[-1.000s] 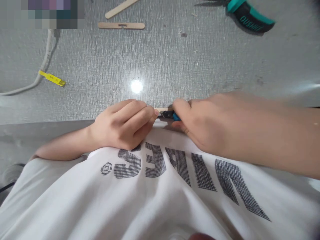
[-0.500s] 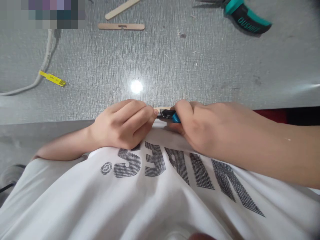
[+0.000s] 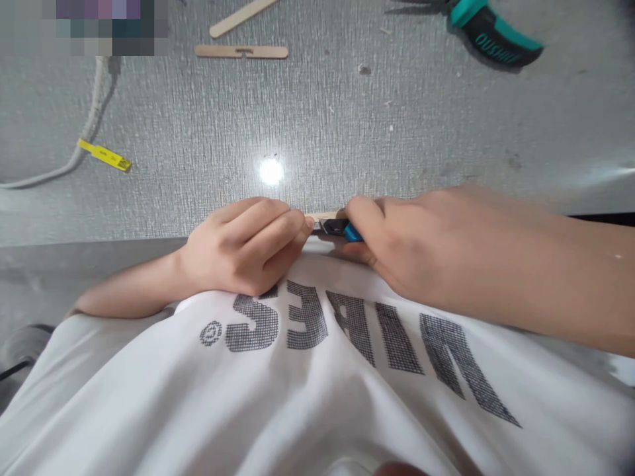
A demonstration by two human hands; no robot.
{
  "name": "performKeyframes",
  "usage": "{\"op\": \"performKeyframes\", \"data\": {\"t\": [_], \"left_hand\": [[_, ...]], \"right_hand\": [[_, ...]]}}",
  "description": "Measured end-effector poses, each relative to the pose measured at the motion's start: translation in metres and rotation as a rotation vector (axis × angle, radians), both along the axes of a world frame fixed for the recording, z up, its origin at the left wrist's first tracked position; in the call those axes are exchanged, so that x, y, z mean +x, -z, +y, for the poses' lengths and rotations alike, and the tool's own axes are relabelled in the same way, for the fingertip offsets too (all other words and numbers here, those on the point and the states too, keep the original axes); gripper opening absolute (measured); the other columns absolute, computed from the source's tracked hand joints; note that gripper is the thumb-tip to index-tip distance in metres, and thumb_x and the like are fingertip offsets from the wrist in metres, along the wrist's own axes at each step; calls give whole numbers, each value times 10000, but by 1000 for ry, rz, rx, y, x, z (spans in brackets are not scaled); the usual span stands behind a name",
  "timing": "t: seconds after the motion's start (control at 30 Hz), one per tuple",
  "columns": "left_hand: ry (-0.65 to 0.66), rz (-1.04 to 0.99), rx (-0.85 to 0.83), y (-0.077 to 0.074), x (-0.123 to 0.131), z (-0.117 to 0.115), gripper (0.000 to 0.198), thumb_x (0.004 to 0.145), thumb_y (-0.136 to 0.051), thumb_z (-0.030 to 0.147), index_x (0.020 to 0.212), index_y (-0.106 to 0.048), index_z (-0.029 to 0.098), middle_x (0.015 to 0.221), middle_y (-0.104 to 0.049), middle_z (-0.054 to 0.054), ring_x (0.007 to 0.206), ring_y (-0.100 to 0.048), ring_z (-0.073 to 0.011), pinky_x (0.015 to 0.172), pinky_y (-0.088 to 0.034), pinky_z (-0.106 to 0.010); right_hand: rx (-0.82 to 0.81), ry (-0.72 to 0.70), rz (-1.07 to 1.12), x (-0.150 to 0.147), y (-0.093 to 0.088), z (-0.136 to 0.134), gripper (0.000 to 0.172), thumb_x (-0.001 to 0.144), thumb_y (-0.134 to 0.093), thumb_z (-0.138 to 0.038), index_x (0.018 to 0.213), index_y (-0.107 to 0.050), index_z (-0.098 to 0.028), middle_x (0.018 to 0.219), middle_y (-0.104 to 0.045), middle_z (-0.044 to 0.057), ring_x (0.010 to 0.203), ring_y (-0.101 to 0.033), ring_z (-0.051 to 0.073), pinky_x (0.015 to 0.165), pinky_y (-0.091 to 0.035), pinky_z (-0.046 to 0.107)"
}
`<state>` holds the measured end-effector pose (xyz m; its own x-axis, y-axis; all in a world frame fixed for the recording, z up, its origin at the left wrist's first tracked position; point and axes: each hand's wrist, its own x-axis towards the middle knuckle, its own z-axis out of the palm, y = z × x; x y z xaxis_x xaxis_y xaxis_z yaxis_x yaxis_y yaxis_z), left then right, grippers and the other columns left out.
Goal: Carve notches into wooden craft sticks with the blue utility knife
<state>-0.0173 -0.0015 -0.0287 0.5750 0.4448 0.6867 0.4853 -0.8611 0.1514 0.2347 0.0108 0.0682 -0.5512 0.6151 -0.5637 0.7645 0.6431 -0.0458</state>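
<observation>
At the table's front edge my left hand (image 3: pixel 251 244) is closed, pinching one end of a pale wooden craft stick (image 3: pixel 325 215). The stick runs across to my right hand (image 3: pixel 397 241), whose thumb is at its other end. My right hand is wrapped round a utility knife (image 3: pixel 353 231) with a blue body and a black nose. Its short blade points left, right beside the stick and close to my left fingertips. Most of the knife is hidden in my right hand, and the exact spot where blade and stick meet is hard to make out.
Notched wooden stick (image 3: pixel 241 51) and a plain stick (image 3: pixel 243 16) lie at the back of the grey table (image 3: pixel 208 119). Teal-and-black pliers (image 3: pixel 496 36) lie back right. A white cable (image 3: pixel 92 119) with a yellow tag (image 3: pixel 105 155) runs along the left. Small shavings are scattered about.
My right forearm has swung slightly up, away from my body, and the knife has shifted a little to the right. My left hand has stayed in place.
</observation>
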Motion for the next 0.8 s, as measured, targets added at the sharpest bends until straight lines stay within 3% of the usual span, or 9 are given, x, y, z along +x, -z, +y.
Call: {"op": "performKeyframes", "data": {"t": [0.23, 0.4, 0.63, 0.8], "left_hand": [[37, -4, 20, -3, 0, 3, 81, 1008, -761, 119, 938, -731, 147, 810, -780, -13, 674, -656, -142, 590, -582, -288], [11, -18, -12, -3, 0, 2, 68, 1033, -739, 135, 980, -711, 169, 834, -768, 6, 681, -681, -136, 594, -600, -281], [19, -43, -36, -2, 0, 0, 66, 996, -788, 116, 993, -726, 136, 837, -757, -14, 687, -685, -144, 613, -578, -296], [-13, -61, -161, -7, 1, 1, 91, 1025, -777, 161, 989, -696, 180, 827, -736, 4, 701, -663, -140, 624, -538, -295]], "right_hand": [[214, -81, -19, 2, 8, -13, 399, 1147, -321, -352, 992, -630, -153, 735, -586, 79, 509, -197, 133, 575, -121, 329], [249, -99, -49, 2, 8, -15, 411, 1143, -319, -355, 1012, -651, -152, 769, -606, 95, 527, -243, 145, 568, -122, 321], [228, -73, -39, -1, 6, -14, 408, 1135, -323, -338, 979, -652, -154, 744, -565, 79, 538, -191, 133, 546, -113, 310], [243, -41, 55, 7, 9, -11, 439, 1147, -323, -414, 1002, -649, -158, 734, -555, 69, 535, -208, 132, 564, -110, 321]]}}
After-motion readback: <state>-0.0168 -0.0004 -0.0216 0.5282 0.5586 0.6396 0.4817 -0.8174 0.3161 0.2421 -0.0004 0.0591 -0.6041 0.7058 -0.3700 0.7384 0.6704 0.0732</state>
